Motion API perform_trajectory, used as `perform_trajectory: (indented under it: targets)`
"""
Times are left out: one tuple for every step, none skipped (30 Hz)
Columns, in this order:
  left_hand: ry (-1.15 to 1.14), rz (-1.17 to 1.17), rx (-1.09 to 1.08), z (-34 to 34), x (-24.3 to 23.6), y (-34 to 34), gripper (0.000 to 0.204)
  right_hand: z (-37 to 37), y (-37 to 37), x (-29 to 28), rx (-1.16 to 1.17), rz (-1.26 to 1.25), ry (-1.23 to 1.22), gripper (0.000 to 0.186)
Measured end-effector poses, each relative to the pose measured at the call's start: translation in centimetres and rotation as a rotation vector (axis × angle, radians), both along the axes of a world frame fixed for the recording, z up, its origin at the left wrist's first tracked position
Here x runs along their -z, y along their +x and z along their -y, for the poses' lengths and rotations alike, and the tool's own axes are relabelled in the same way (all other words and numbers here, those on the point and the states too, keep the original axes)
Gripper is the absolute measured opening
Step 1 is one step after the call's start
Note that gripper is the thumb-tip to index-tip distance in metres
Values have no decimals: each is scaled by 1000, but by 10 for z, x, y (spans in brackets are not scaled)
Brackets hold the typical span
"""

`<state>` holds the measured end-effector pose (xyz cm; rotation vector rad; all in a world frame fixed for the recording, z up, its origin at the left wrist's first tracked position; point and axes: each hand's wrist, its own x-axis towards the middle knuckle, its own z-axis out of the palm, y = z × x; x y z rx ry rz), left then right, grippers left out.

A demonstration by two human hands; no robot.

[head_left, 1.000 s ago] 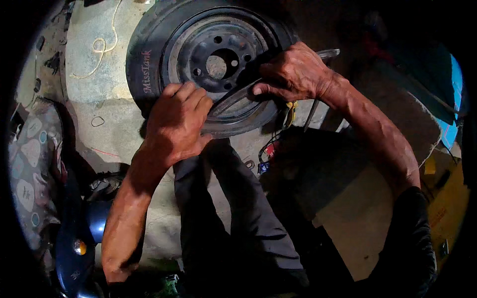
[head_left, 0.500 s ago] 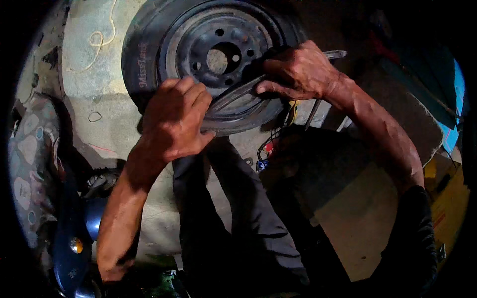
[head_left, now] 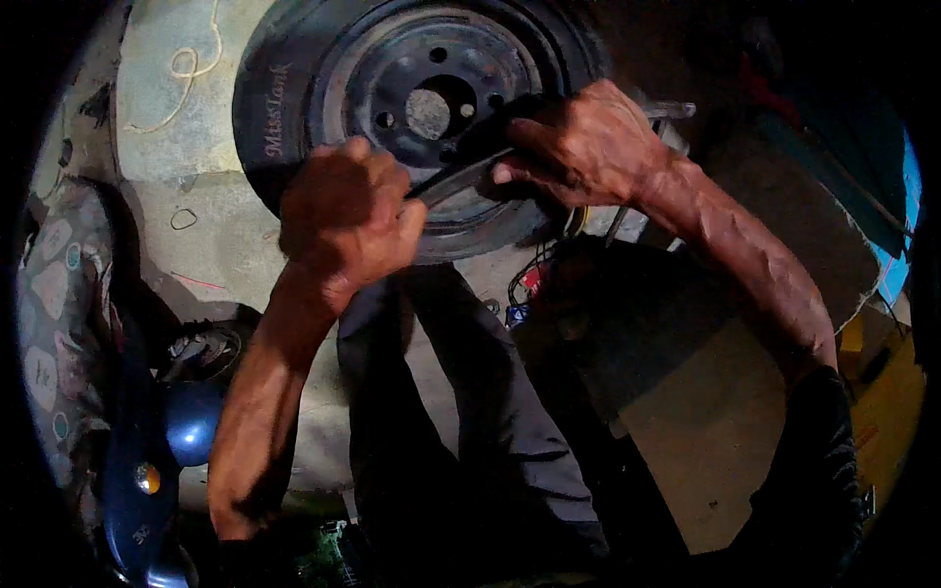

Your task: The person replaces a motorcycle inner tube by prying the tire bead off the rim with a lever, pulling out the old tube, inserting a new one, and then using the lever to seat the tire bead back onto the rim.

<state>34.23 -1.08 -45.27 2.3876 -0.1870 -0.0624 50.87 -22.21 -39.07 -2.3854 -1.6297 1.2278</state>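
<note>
A black tyre (head_left: 274,108) on a dark steel wheel rim (head_left: 407,73) lies flat on the floor in front of me. Across the rim's near side slants a long metal bar, which looks like a tyre lever (head_left: 459,179). My right hand (head_left: 588,147) is closed around it over the tyre's right side, and the bar's far end pokes out beyond the knuckles. At the near left of the rim, my left hand (head_left: 348,211) is closed at the lever's lower end, thumb folded up against it. Both hands hide parts of the tyre's near edge.
A pale cord (head_left: 184,69) lies on the concrete at upper left. At lower left are a blue glossy panel with an orange lamp (head_left: 147,478) and patterned cloth (head_left: 49,343). Thin wires (head_left: 524,284) lie right of my legs. A brown board (head_left: 706,431) is at lower right.
My left thumb, which stuck out low, has come up against the lever, and that hand has turned slightly. The right hand has barely moved. The tyre sits slightly further left.
</note>
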Motion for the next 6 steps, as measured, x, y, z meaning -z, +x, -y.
perform_trajectory:
  targets:
    - [23,-37,-1,-6,-3,0,11,-9,0,5,-21,2,54,44]
    - [45,-71,-2,-11,-5,0,10,-15,-2,9,-42,7,107,42]
    - [55,-78,3,-13,-6,-3,10,-19,-3,12,-37,1,117,42]
    - [65,-31,-2,-16,-8,-6,10,-22,-5,15,-59,-3,173,38]
    - [53,28,-17,-13,-5,-6,10,-21,-4,14,-91,4,208,35]
    - [20,122,-54,-10,0,-6,11,-20,-3,13,-95,8,198,35]
